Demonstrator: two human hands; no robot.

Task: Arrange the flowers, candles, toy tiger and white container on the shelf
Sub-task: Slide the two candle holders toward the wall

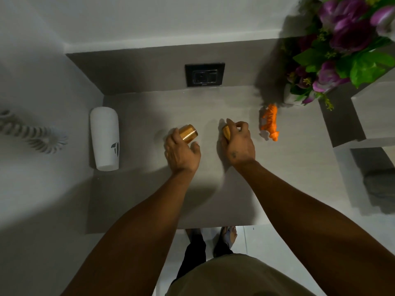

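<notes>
Two gold candle holders sit mid-shelf. My left hand (pixel 181 153) wraps the left gold candle (pixel 188 133), which tilts away from me. My right hand (pixel 239 144) covers most of the right gold candle (pixel 226 131), so only its left side shows. A tall white container (pixel 104 136) with a dark logo stands at the shelf's left end. An orange toy tiger (pixel 269 121) lies on the shelf just right of my right hand. Purple flowers with green leaves (pixel 342 43) in a white pot fill the far right corner.
The grey shelf (pixel 149 199) ends at a front edge near my body. A black wall socket (pixel 204 74) sits on the back wall. A white spiral object (pixel 32 133) is at the far left. Stepped grey ledges (pixel 363 116) rise to the right.
</notes>
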